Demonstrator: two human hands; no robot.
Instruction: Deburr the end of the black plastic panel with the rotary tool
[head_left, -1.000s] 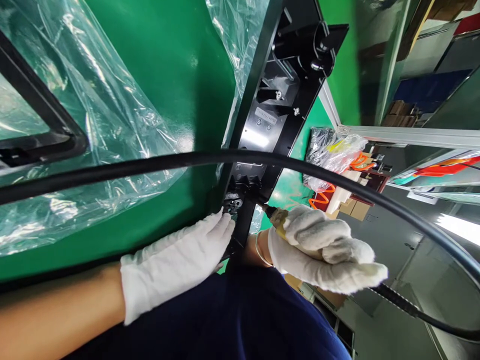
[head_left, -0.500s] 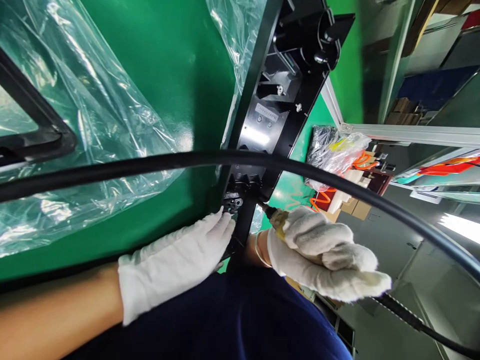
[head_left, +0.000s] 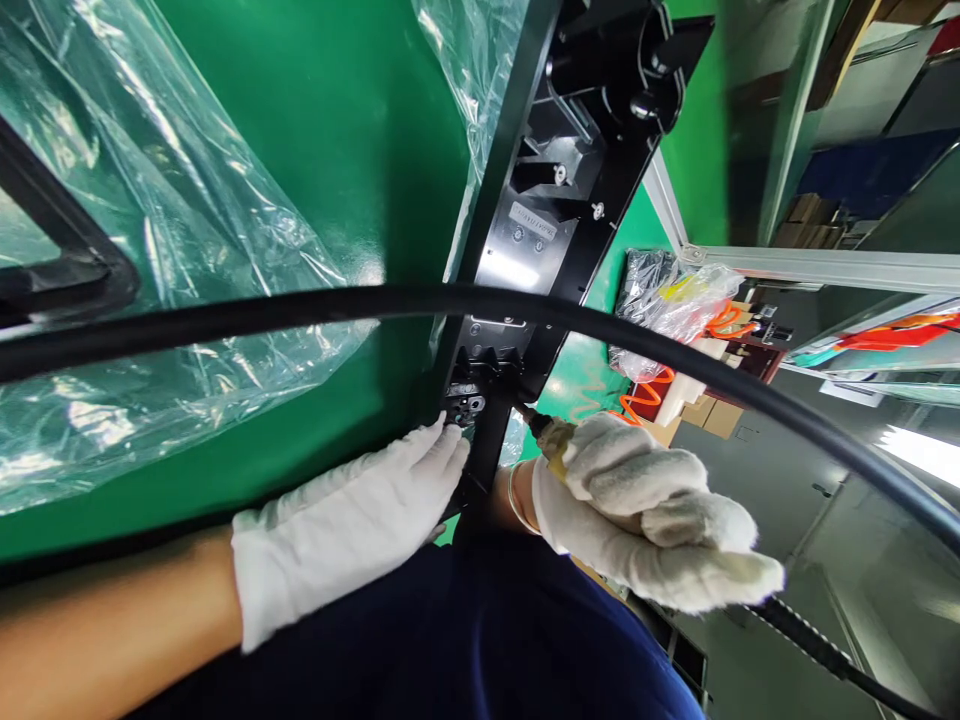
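A long black plastic panel (head_left: pixel 517 250) with ribs, round bosses and small metal inserts runs from the top of the view down toward my body. At its near end, my left hand (head_left: pixel 360 520), in a white glove, holds the rim with straight fingers laid together; the thumb is mostly hidden. My right hand (head_left: pixel 660 510), also gloved, is wrapped around a power screwdriver (head_left: pixel 556 445) with a yellowish body. Its dark tip points left to the panel's near right edge; the exact contact point is too dark to tell. A black cord (head_left: pixel 810 640) leaves the tool's rear.
A thick black cable (head_left: pixel 360 305) arches across the view above both hands. Clear plastic film (head_left: pixel 247 240) covers part of the green table (head_left: pixel 300 90), with a black frame (head_left: pixel 82 240) at far left. A wrapped bundle (head_left: pixel 667 310) and orange coiled hose (head_left: pixel 637 400) lie to the right.
The black cable has shifted slightly upward in view, and the frame at far left sits a little further left. Both hands and the screwdriver have hardly moved.
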